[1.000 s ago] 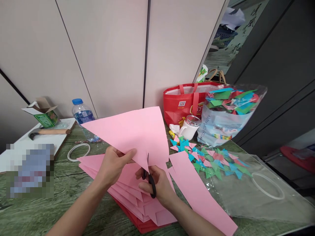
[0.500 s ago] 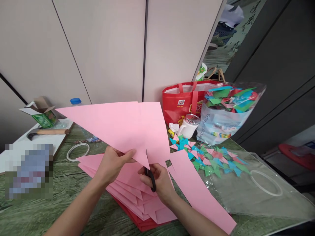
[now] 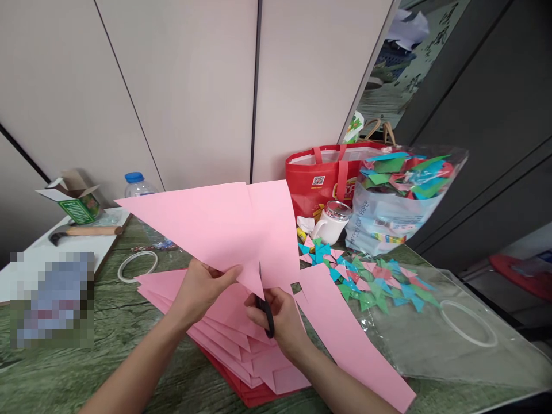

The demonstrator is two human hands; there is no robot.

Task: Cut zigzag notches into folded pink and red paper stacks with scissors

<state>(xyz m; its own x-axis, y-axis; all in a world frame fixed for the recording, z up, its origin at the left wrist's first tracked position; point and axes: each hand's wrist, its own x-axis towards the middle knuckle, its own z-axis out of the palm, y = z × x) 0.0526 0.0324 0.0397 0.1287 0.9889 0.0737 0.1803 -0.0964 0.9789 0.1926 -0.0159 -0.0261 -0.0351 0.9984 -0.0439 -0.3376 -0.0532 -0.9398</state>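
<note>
Between thumb and fingers, my left hand point(image 3: 207, 290) pinches the lower edge of a large pink sheet of paper point(image 3: 224, 224), held up above the table. My right hand point(image 3: 276, 316) grips black-handled scissors point(image 3: 269, 319), whose blades point up and meet the sheet's lower edge near its bottom point. Under both hands lies a fanned stack of pink paper point(image 3: 224, 328), with red sheets point(image 3: 245, 397) below it. A long pink paper strip point(image 3: 345, 333) rests to the right of my right hand.
Folded paper pieces point(image 3: 366, 276) lie beside a clear plastic sheet point(image 3: 431, 339). Behind stand a white mug point(image 3: 330, 227), a red bag point(image 3: 306, 190) and a filled plastic bag point(image 3: 383, 213). At left are a tape roll point(image 3: 125, 270), a hammer point(image 3: 95, 230), a box point(image 3: 80, 204) and a bottle point(image 3: 135, 184).
The pink sheet's left tip has shifted right and slightly down, and its upper part bends more. Both hands stay nearly in place, with the scissors still at the lower edge.
</note>
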